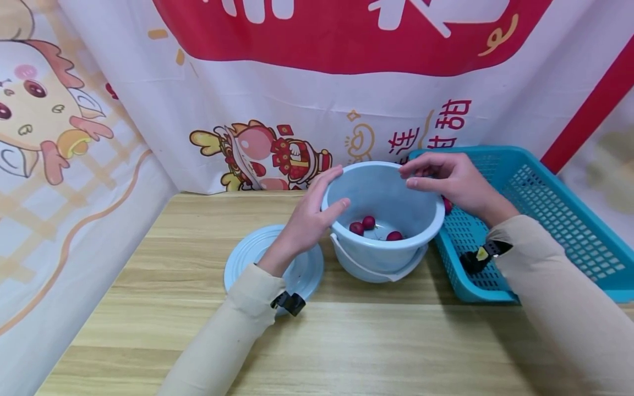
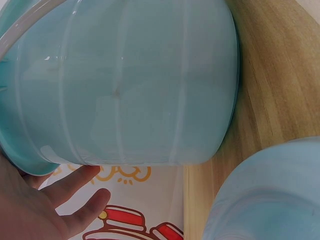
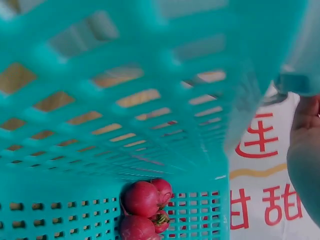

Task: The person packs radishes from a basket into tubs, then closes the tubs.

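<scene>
A light blue bucket [image 1: 381, 258] with a white handle stands on the wooden table, and three red radishes [image 1: 368, 222] lie on its bottom. My left hand [image 1: 314, 212] grips the bucket's left rim, thumb over the edge, fingers along the outer wall. In the left wrist view those fingers [image 2: 75, 185] show just below the rim. My right hand [image 1: 453, 181] hovers at the bucket's right back rim with fingers loosely bent and no radish showing between them. Several more radishes [image 3: 141, 198] sit in a corner of the teal basket [image 3: 200, 175].
The teal basket, with perforated walls, stands right beside the bucket. A round light blue lid [image 1: 309, 269] lies on the table [image 1: 376, 346] to the left, partly under my left forearm. A printed cloth [image 1: 307, 104] hangs behind the table.
</scene>
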Tool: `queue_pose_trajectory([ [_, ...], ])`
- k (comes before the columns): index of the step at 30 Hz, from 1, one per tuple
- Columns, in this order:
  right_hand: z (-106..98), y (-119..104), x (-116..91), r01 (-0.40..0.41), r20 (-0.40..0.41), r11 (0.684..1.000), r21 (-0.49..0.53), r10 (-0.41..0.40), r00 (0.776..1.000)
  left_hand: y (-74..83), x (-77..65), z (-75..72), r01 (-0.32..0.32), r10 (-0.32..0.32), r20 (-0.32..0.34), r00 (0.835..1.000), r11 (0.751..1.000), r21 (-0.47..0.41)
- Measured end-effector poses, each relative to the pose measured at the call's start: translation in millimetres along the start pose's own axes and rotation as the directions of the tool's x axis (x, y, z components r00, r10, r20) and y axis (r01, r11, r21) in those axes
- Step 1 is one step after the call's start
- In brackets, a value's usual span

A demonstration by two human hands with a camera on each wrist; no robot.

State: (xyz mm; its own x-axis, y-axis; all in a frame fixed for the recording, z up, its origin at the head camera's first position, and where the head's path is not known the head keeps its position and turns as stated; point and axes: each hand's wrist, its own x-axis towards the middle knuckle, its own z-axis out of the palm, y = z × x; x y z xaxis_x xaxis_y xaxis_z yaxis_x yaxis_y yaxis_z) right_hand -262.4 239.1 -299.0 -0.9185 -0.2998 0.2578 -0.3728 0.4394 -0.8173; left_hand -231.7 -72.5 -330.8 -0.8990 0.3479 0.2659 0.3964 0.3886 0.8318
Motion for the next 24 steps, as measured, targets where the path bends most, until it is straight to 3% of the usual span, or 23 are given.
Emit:
queue_pose_trajectory([
  [7, -15.6, 4.4, -1.5, -0.073, 0.015, 0.995, 0.069, 0.072, 0.997, -0.2, -0.5, 0.1, 0.003, -0.003, -0.002, 1.0, 1.0, -0.007],
  [17, -38.9, 27.1, 1.9, -0.213, -0.015, 0.976, 0.036, 0.214, 0.977, -1.8, 0.3, -0.2, 0.0, 0.0, 0.0, 1.0, 1.0, -0.012],
  [24, -44.7, 41.5, 4.2, -0.33, -0.001, 0.944, 0.023, 0.33, 0.944, -2.0, 1.1, 0.6, -0.009, 0.009, 0.0, 1.0, 1.0, -0.013],
])
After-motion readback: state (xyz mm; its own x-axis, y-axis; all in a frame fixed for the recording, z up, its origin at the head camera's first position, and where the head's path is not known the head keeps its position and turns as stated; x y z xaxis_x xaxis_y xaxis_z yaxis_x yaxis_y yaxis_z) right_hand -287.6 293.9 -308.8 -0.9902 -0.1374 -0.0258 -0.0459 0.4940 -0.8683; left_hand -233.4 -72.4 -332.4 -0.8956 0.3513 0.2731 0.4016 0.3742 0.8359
